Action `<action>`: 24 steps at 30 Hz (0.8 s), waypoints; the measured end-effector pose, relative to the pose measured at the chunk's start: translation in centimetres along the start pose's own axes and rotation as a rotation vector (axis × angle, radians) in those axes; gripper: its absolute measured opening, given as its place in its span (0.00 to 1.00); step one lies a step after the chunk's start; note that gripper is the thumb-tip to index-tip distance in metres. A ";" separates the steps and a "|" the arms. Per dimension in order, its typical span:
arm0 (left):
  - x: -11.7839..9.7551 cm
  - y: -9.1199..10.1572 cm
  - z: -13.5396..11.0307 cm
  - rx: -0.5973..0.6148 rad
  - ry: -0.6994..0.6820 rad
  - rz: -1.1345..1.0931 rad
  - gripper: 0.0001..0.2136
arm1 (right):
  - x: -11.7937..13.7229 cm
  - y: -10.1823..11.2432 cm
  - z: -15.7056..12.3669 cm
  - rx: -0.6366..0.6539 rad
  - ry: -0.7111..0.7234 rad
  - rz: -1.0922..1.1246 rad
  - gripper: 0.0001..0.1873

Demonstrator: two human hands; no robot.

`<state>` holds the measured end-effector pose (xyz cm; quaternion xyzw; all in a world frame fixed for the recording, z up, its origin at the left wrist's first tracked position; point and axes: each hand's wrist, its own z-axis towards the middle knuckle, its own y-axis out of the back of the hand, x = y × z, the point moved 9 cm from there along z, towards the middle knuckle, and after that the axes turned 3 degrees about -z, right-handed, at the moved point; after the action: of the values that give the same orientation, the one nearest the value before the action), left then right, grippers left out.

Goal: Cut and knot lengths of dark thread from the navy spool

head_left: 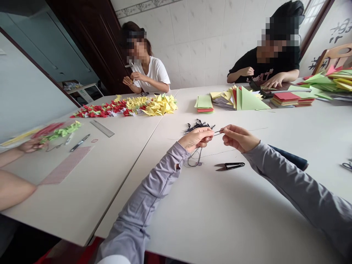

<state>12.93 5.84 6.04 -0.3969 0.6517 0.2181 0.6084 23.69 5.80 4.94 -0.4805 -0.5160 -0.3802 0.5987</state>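
My left hand (196,138) and my right hand (239,138) meet above the white table (165,205), fingertips pinching a thin dark needle (219,132) between them. A tangle of black thread (196,126) lies just beyond my left hand. A looser loop of dark thread (195,157) hangs or lies below that hand, and I cannot tell whether it joins the needle. Black thread snips (234,165) rest on the table below the gap between my hands, touched by neither.
Rows of folded red and yellow paper pieces (129,107) lie at the far left. Stacks of green, yellow and red paper (293,99) lie ahead, with two seated people working behind them. Another person's hand (31,145) rests near a ruler (102,128) and pen (79,143).
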 end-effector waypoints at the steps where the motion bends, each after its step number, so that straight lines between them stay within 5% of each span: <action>1: -0.1 0.1 0.0 0.002 0.004 -0.004 0.10 | 0.3 0.0 -0.1 -0.012 0.011 0.055 0.19; 7: 0.0 0.9 -0.2 0.013 0.031 -0.018 0.11 | 2.1 0.6 -0.6 -0.071 0.121 0.273 0.13; 13: 0.6 3.1 -0.2 -0.045 0.061 0.022 0.09 | 2.0 4.7 0.5 -0.185 0.159 0.192 0.15; 18: 2.1 6.7 -0.2 -0.156 0.162 0.227 0.07 | -1.6 8.2 0.9 -0.375 -0.010 0.082 0.13; 24: 4.1 10.1 -0.9 -0.185 0.282 0.386 0.06 | -5.1 8.2 1.1 -0.394 -0.115 -0.020 0.15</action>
<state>4.67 10.07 0.19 -0.3456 0.7710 0.3313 0.4200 30.29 8.73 -1.59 -0.6041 -0.4698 -0.4517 0.4587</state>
